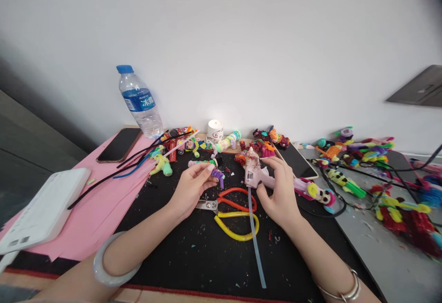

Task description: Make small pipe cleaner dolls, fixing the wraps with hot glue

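My left hand [191,188] pinches a small purple pipe-cleaner piece [218,175] over the black mat [193,252]. My right hand [280,191] grips a pink hot-glue gun [257,177], its nozzle end pointing up and left toward the purple piece. A long clear glue stick [254,238] trails from the gun toward me. Between the hands lie red-handled scissors [228,200] and yellow-handled scissors [236,227]. A pale bangle is on my left wrist, silver bangles on my right.
A water bottle [140,102], a phone [119,145] on pink paper [100,201] and a white box [44,211] stand left. A small white cup [214,131] and several colourful pipe-cleaner figures [359,153] line the back and right, with black cables and a tablet [297,160].
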`<state>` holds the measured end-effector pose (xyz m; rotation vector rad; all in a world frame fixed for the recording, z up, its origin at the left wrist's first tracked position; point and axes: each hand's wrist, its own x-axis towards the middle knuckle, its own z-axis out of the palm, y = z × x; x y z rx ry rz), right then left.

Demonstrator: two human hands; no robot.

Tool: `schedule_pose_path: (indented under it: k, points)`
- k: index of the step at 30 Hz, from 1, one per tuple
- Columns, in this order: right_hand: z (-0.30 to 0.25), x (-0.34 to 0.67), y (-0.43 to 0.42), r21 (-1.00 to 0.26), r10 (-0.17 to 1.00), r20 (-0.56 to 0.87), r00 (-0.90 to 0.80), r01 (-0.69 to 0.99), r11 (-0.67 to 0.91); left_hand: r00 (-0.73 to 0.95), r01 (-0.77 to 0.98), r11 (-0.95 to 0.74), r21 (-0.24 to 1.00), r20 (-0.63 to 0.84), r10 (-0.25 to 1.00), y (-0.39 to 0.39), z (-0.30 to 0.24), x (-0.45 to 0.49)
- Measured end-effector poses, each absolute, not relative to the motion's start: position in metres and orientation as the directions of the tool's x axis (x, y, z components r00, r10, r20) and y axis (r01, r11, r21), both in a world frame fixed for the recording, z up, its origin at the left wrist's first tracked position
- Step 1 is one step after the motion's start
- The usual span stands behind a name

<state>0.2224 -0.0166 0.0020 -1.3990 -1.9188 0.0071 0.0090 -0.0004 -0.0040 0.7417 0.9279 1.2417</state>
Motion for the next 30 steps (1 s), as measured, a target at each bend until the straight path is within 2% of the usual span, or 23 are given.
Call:
schedule_pose_path:
  k: [3, 7, 12, 30]
  points:
    - [0.004, 0.215, -0.023, -0.431, 0.763, 0.587, -0.27, 0.694, 0.577, 0.122, -0.419, 0.219, 0.881, -0.184, 0.975, -0.003, -0.003, 0.011]
    - [0.0, 0.202, -0.03, -0.43, 0.721, 0.564, -0.402, 0.602, 0.673, 0.214, -0.369, 0.249, 0.895, -0.179, 0.96, -0.007, -0.004, 0.012]
    - [-0.005, 0.198, -0.031, -0.44, 0.697, 0.6, -0.393, 0.565, 0.697, 0.261, -0.291, 0.252, 0.923, -0.177, 0.949, -0.01, -0.004, 0.013]
    - [-0.005, 0.2, -0.03, -0.476, 0.704, 0.621, -0.344, 0.548, 0.688, 0.213, -0.08, 0.062, 0.995, -0.043, 0.976, -0.011, -0.003, 0.013]
